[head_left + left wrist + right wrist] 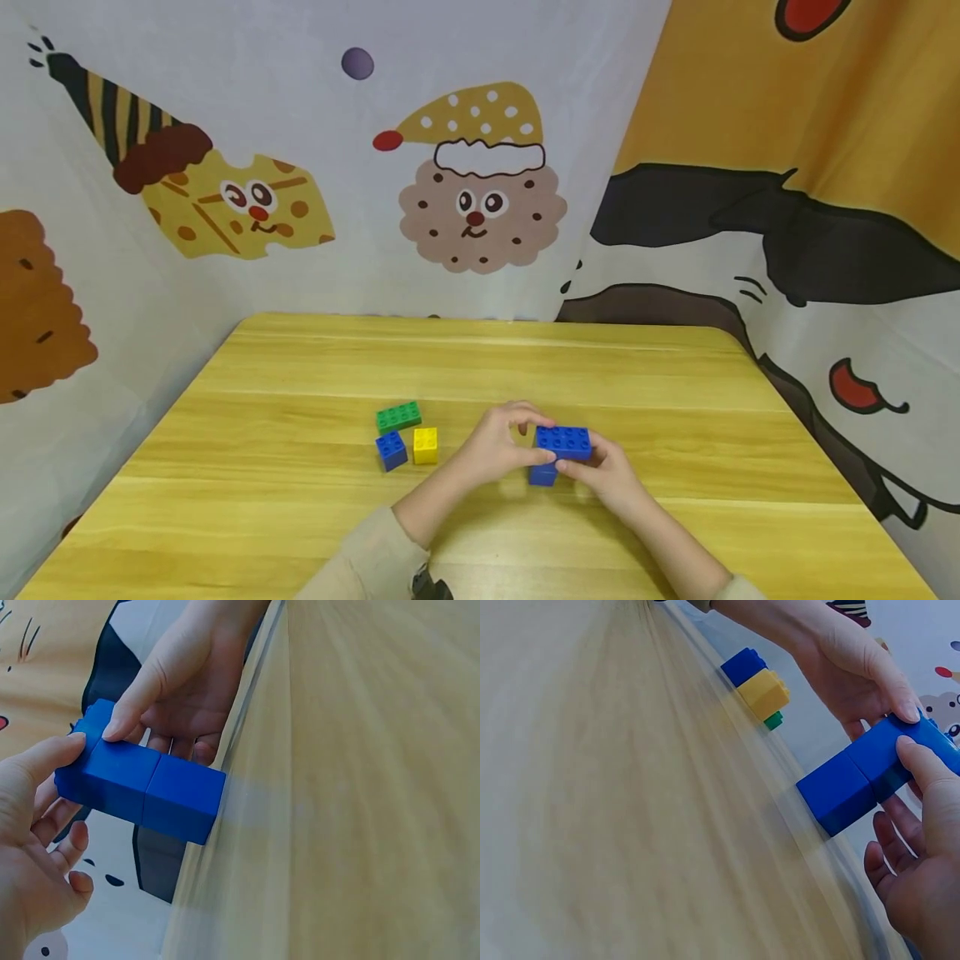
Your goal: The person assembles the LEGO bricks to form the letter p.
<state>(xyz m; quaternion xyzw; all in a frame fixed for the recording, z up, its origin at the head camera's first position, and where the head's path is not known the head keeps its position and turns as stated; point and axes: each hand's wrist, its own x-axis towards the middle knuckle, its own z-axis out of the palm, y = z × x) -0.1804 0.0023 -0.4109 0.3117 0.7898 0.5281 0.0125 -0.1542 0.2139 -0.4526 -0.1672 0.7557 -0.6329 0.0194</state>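
A stack of blue building bricks stands upright on the wooden table [480,533]. Its top is a long studded blue brick [562,442] that overhangs to the right; under it sit square blue bricks [184,799], one above the other. My left hand [491,446] pinches the long brick at its left end, thumb on the near side. From the right, my right hand [609,477] grips the same brick, its thumb low on the near face, close by the left thumb. In the right wrist view, the lower fingers of the right hand [922,877] are loosely curled beside the stack.
Left of the hands lie a green long brick [399,416], a small blue brick [392,451] and a yellow brick [425,446], close together. A cartoon-printed curtain [315,283] hangs behind the table's far edge and along its sides.
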